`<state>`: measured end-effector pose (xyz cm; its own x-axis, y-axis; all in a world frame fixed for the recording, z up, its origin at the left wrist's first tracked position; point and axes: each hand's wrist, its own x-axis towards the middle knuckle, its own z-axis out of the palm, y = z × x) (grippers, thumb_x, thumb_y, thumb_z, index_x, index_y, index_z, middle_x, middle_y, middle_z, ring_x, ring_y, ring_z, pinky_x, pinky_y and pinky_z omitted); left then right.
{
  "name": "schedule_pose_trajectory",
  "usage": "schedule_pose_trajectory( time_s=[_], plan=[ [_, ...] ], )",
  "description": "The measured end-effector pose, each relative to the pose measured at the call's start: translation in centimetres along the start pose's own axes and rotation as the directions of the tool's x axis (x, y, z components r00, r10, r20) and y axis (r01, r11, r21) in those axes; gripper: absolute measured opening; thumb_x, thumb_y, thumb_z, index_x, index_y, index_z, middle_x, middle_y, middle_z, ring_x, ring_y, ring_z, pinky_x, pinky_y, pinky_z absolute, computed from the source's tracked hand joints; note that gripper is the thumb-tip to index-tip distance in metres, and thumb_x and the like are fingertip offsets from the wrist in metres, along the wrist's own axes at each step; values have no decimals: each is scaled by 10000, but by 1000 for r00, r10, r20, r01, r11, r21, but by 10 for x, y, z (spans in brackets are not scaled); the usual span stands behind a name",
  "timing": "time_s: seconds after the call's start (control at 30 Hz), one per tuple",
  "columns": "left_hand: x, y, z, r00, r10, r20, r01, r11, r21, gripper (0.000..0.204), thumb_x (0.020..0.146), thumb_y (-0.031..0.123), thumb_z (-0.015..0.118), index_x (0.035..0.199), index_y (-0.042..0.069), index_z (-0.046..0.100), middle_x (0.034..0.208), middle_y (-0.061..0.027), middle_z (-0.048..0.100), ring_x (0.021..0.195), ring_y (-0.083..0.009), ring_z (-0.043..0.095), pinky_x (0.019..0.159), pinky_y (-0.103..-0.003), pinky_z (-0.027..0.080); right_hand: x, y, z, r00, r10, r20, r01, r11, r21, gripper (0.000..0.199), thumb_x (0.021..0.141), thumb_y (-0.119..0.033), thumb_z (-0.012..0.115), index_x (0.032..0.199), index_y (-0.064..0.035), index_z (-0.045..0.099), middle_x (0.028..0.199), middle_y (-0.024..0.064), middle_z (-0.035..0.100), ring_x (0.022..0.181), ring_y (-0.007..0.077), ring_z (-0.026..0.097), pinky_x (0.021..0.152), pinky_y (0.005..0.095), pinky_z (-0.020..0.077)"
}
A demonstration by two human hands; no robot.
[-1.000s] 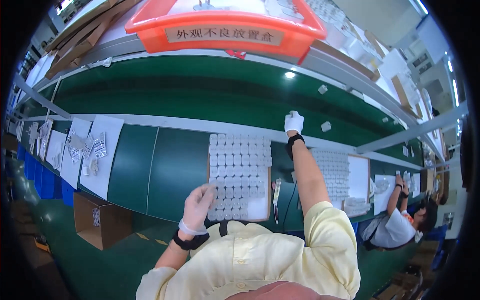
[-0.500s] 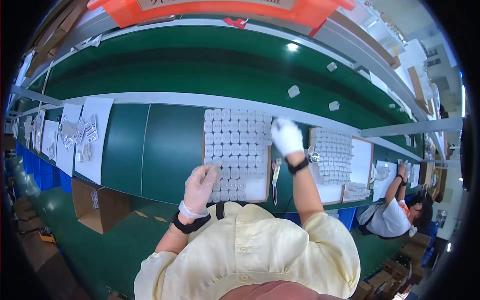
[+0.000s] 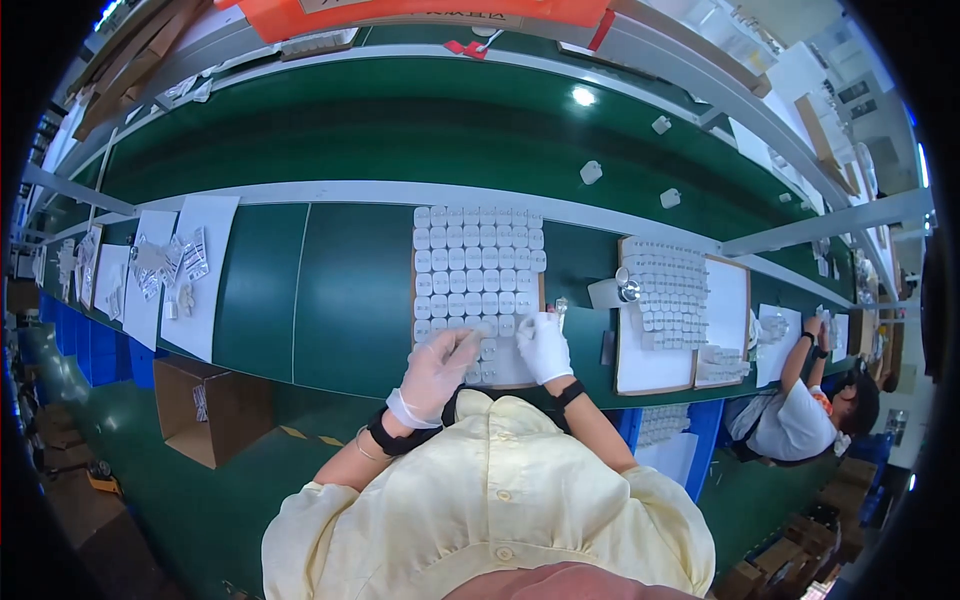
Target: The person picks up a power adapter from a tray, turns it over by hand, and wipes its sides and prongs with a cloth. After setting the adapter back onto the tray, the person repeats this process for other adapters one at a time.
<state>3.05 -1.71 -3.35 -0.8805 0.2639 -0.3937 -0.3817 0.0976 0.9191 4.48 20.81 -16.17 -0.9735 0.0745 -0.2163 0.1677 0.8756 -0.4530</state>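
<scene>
Your left hand (image 3: 438, 368) lies flat and open on the near rows of white parts (image 3: 478, 280) on the board (image 3: 520, 376). Your right hand (image 3: 545, 345) pinches one small part at the board's right edge. The far rows are full; the near rows, judging by the gaps, look unfinished.

A cardboard box (image 3: 205, 408) stands on the floor under the green bench (image 3: 330, 290). White sheets (image 3: 195, 275) with small parts lie to the left. Farther right, a second board (image 3: 665, 320) of white pieces sits near a seated co-worker (image 3: 800, 420); three white pieces (image 3: 591, 172) ride the conveyor belt.
</scene>
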Motion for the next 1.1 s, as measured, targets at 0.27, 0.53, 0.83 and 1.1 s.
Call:
schedule_pose_trajectory(
  time_s=[0.27, 0.53, 0.83, 1.1],
  plan=[
    [-11, 45, 38, 884, 456, 103, -468, 859, 209, 565, 837, 106, 719, 1359, 69, 507, 1283, -128, 528, 1090, -195, 554, 912, -296, 459, -47, -85, -112, 982, 26, 188, -172, -307, 936, 167, 970, -233, 535, 1038, -86, 496, 942, 69, 569, 869, 183, 620, 759, 332, 515],
    [-18, 58, 37, 832, 449, 325, -490, 870, 52, 731, 799, 73, 728, 1450, 86, 396, 1517, -164, 326, 1341, -291, 430, 1076, -368, 365, -58, -98, -113, 967, -252, 32, -100, -261, 960, 290, 1058, -327, 351, 1125, -86, 498, 996, 59, 593, 866, 132, 603, 766, 280, 490],
    [-20, 70, 29, 821, 380, 425, -459, 883, 97, 664, 771, 20, 712, 1392, 94, 491, 1535, -174, 301, 1367, -261, 400, 1077, -359, 364, -64, -100, -118, 987, -59, 148, -145, 45, 988, 373, 990, -347, 513, 1242, -75, 477, 1069, 41, 582, 928, 129, 582, 761, 283, 492],
    [-8, 48, 23, 787, 396, 473, -297, 915, -272, 699, 712, -20, 749, 1367, 76, 524, 1545, -171, 289, 1419, -275, 320, 1093, -390, 344, -68, -116, -149, 957, -285, 46, 87, 437, 895, 493, 844, -185, 725, 1253, -64, 478, 1121, 41, 563, 1008, 123, 561, 837, 272, 481]
  ],
)
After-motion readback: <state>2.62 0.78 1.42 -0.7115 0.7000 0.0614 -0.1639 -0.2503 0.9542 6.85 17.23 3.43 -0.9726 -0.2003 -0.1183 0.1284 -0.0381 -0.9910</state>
